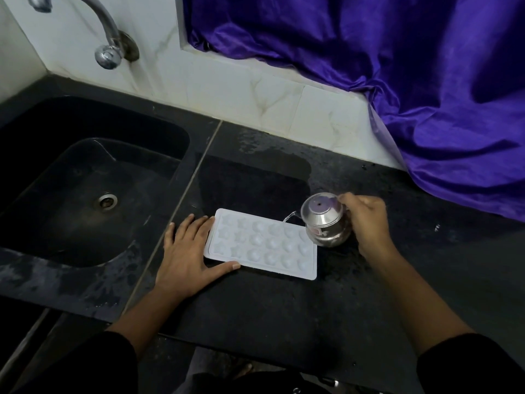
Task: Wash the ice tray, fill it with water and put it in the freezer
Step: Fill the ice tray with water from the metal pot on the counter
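One ice tray (pixel 261 248) touches the spread left hand (pixel 187 257); right hand (pixel 366 220) grips steel pot (pixel 324 223).

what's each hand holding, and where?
Right hand grips the tilted steel pot by its rim and side. Left hand holds nothing, flat against the ice tray.

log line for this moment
step: fill | right hand: pours steel pot into ice tray | left hand: touches ice tray edge

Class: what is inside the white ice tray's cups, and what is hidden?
A thin stream of water from the tilted steel pot lands in the ice tray's right cups. How full they are is unclear; the pot hides that corner.
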The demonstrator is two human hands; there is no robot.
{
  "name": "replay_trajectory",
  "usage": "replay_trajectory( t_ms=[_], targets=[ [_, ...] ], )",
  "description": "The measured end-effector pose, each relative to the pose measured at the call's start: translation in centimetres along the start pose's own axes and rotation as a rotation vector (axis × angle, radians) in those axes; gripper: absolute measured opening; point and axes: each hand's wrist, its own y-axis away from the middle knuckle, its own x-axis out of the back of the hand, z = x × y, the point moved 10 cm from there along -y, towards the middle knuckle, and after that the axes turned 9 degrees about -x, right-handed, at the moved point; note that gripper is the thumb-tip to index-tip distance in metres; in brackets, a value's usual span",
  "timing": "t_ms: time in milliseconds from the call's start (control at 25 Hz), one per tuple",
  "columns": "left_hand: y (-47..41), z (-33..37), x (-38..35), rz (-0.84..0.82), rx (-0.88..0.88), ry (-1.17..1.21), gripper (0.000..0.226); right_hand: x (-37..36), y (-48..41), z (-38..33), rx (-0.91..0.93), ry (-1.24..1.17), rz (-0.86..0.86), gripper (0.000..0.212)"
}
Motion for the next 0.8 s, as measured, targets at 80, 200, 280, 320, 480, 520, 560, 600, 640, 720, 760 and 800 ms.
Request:
replay_trajectory(
  t_ms=[80, 200, 280, 320, 480, 520, 560, 600, 640, 720, 760, 800],
  targets=[
    [0.0, 0.0, 0.0, -0.002, -0.001, 0.000, 0.117, -0.1, 0.2, 0.4, -0.057, -0.164, -0.051, 0.015],
    [0.0, 0.0, 0.0, -0.003, -0.003, 0.006, 0.116, -1.1, 0.3, -0.1, -0.069, -0.263, -0.094, 0.014],
    [-0.1, 0.0, 0.0, -0.004, -0.005, 0.007, 0.116, -2.2, 0.3, -1.2, -0.013, -0.196, -0.091, 0.025],
    [0.0, 0.0, 0.0, -0.002, -0.004, 0.005, 0.117, -2.8, 0.3, -1.9, 0.037, -0.126, -0.089, 0.033],
    [0.0, 0.1, 0.1, -0.002, -0.001, -0.001, 0.118, -5.8, 1.1, -4.2, 0.264, 0.386, -0.049, 0.048],
    [0.0, 0.1, 0.1, 0.000, 0.000, -0.001, 0.118, -6.4, 1.4, -4.5, 0.299, 0.512, -0.029, 0.048],
    [0.0, 0.1, 0.1, 0.001, 0.003, 0.000, 0.118, -7.0, 1.8, -4.7, 0.329, 0.601, -0.016, 0.048],
    [0.0, 0.0, 0.1, -0.002, 0.005, 0.000, 0.119, -7.5, 2.2, -5.0, 0.355, 0.654, -0.006, 0.048],
    [0.0, 0.0, 0.1, -0.007, 0.007, -0.002, 0.119, -7.9, 2.5, -5.3, 0.377, 0.693, 0.002, 0.048],
    [0.0, 0.0, 0.0, -0.015, 0.006, -0.007, 0.120, -8.5, 3.0, -5.7, 0.412, 0.762, 0.021, 0.048],
    [0.0, 0.0, 0.0, -0.014, 0.005, -0.007, 0.120, -8.7, 3.1, -5.8, 0.424, 0.783, 0.028, 0.048],
    [0.0, 0.0, 0.0, -0.012, 0.005, -0.005, 0.120, -8.6, 3.0, -5.8, 0.430, 0.786, 0.035, 0.049]
  ],
)
